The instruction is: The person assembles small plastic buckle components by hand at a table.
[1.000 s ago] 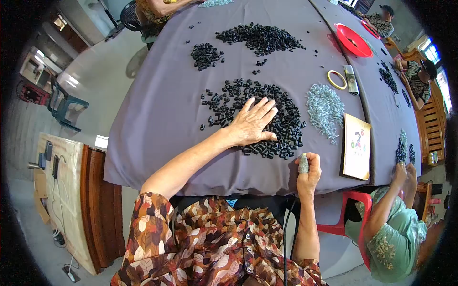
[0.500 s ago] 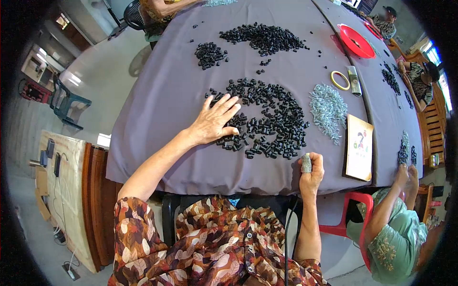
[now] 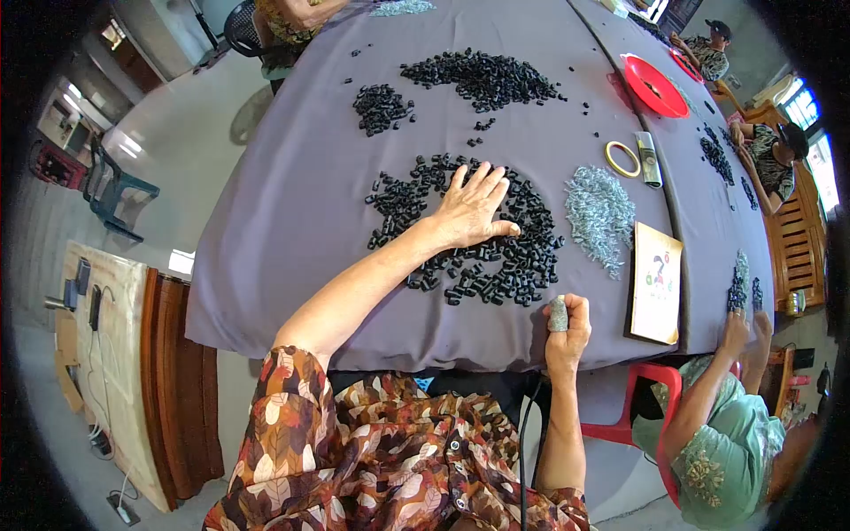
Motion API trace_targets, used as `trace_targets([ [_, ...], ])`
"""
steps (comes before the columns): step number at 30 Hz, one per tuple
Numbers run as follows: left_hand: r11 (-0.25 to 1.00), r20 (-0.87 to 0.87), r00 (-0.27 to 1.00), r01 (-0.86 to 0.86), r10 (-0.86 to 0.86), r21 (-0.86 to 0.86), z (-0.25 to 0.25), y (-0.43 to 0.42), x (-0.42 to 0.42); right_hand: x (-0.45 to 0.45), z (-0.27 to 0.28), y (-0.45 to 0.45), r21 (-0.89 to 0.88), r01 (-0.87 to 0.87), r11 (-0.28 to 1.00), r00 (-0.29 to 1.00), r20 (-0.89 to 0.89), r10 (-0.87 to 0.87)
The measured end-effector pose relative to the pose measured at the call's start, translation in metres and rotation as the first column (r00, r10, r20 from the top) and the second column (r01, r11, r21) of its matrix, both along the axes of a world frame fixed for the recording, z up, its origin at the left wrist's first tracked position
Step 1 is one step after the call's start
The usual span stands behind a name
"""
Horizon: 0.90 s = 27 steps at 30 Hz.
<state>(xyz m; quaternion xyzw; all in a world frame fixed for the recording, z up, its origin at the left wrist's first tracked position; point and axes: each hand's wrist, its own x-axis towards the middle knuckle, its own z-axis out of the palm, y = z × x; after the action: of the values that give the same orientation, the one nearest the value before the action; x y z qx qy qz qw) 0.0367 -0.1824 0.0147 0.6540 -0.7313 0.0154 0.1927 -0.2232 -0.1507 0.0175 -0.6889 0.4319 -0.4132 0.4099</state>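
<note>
My left hand (image 3: 474, 211) lies spread with its fingers apart on a wide pile of small black pieces (image 3: 522, 265). Its palm hides part of the pile. At the table's near edge, right of the pile, my right hand (image 3: 569, 332) is curled, with a grey covering (image 3: 558, 315) on or at its thumb. Whether anything else is inside those fingers is hidden. A heap of thin, clear-grey pieces (image 3: 599, 217) lies beyond my right hand, beside the black pile.
Farther off are two black heaps (image 3: 482, 78) (image 3: 381, 108). A booklet (image 3: 656, 283), a tape roll (image 3: 622, 159), a packet (image 3: 649, 160) and a red basin (image 3: 655, 86) lie on the right. A co-worker in green (image 3: 722, 442) sits at the right; others are around the table.
My left hand moved left to the pile's edge, then back right onto its middle, and the loose black pieces have shifted. My right hand has stayed nearly in place.
</note>
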Motion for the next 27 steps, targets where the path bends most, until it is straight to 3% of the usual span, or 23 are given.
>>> trace_targets([
  [9, 0.999, -0.005, 1.000, 0.029, -0.028, 0.029, 0.015, 0.032, 0.002, 0.000, 0.003, 0.000, 0.039, 0.002, 0.999, 1.000, 0.009, -0.002],
  [11, 0.998, -0.008, 1.000, 0.003, -0.003, -0.063, 0.009, 0.017, 0.012, -0.001, 0.001, 0.000, 0.036, -0.006, 0.999, 1.000, 0.019, 0.006],
  [13, 0.999, -0.107, 0.993, -0.049, 0.048, -0.008, 0.015, -0.003, 0.021, -0.002, 0.002, 0.000, 0.027, -0.008, 1.000, 1.000, 0.014, 0.007],
  [20, 0.998, -0.074, 0.996, -0.055, 0.055, 0.010, -0.003, -0.061, 0.057, 0.001, 0.005, 0.001, 0.021, -0.002, 1.000, 1.000, -0.004, 0.002],
  [23, 0.998, -0.109, 0.993, -0.040, 0.045, 0.048, 0.009, -0.053, 0.050, 0.000, 0.008, 0.000, 0.025, -0.002, 1.000, 1.000, -0.004, 0.002],
  [27, 0.987, -0.103, 0.982, -0.161, 0.157, -0.027, 0.031, -0.054, 0.047, -0.001, 0.005, 0.000, 0.034, 0.001, 0.999, 1.000, -0.020, 0.000],
])
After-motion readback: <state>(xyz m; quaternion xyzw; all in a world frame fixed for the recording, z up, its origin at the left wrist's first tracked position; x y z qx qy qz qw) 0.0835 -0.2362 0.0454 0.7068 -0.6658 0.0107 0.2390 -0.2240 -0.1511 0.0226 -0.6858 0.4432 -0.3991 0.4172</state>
